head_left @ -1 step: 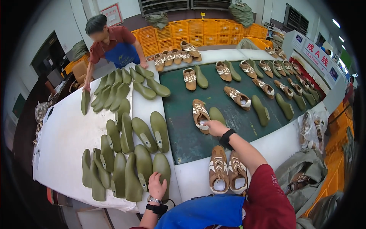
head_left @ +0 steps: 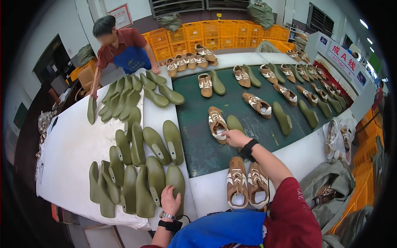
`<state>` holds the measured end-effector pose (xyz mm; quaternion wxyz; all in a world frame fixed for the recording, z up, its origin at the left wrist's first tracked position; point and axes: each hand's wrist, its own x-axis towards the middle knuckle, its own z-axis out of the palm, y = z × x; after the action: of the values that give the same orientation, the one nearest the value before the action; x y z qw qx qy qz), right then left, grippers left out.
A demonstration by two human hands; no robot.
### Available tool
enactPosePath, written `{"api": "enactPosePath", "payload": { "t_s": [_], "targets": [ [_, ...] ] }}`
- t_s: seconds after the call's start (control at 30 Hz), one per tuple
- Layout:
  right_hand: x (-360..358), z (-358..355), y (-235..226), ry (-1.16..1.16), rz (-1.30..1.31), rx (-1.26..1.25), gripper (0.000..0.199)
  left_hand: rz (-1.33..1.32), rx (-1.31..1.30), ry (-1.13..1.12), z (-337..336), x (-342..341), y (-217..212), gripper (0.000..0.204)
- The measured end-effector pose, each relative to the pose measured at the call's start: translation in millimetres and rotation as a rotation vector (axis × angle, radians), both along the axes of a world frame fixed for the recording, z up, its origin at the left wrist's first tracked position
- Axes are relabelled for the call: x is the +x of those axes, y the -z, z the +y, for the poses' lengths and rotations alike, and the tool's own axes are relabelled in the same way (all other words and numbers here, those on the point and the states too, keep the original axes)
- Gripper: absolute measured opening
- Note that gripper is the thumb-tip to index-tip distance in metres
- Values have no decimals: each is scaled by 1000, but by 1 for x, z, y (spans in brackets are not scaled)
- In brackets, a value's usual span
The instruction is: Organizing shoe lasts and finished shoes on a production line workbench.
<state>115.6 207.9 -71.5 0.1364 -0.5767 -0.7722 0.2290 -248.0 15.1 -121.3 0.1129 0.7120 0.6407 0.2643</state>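
My right hand [head_left: 235,138] is closed on the collar at the heel of a brown-and-white sneaker [head_left: 216,120] lying on the green belt. Partly hidden behind that hand, an olive-green shoe last [head_left: 234,124] lies just right of the sneaker. My left hand [head_left: 170,201] rests over a green shoe last [head_left: 175,181] at the near edge of the white table, fingers extended and thumb apart. Several more lasts [head_left: 142,192] stand in rows left of it. Close to my apron, a pair of brown sneakers [head_left: 237,182] sits on the white ledge, toes pointing away.
Sneakers and lasts lie along the green belt [head_left: 194,153] toward the far right. Across the white table [head_left: 70,165], a co-worker [head_left: 126,51] touches a last. Orange crates [head_left: 211,29] line the back. A grey sack [head_left: 322,184] and bagged shoes [head_left: 338,138] lie at right.
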Motion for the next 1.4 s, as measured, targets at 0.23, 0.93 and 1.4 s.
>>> {"api": "enactPosePath", "payload": {
  "t_s": [0.23,0.93,1.4],
  "targets": [
    [42,-124,-115,-182,170,82,29,-499,-358,-32,-28,-16,3,64],
    [13,-425,-76,541,239,31,27,-140,-483,-17,205,130,67,82],
    [6,-322,17,446,-50,70,18,16,-186,921,19,181,8,74]
  ]
}}
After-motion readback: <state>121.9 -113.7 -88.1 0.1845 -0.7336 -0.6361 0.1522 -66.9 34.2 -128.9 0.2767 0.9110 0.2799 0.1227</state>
